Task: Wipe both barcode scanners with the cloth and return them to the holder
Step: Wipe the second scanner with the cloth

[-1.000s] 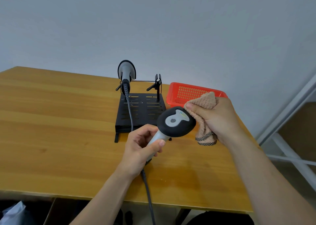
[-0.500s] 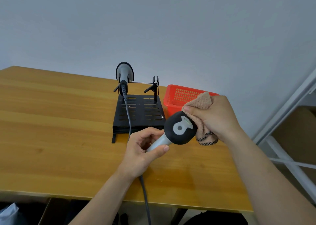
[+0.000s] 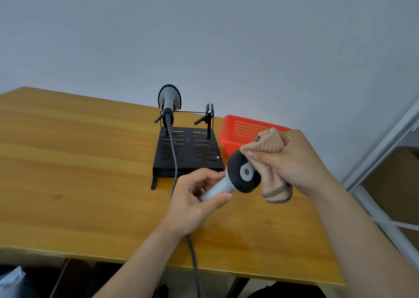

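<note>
Head view puts the work at centre right of the frame. The left hand [image 3: 192, 201] grasps the grey handle of one scanner [image 3: 241, 175], its black head tipped toward the camera above the table [image 3: 79, 184]. The right hand [image 3: 288, 161] clutches the bunched cloth [image 3: 271, 148] and presses it against the head's upper right edge. The other scanner [image 3: 169, 99] sits upright in the left cradle of the holder [image 3: 188, 152] at upper centre; the right cradle stands bare, with a red basket [image 3: 247, 129] just beside it. To wipe well, I would say turn the handle slowly so the cloth covers the whole head, and leave slack in the cable [image 3: 195, 266] hanging over the near edge.
</note>
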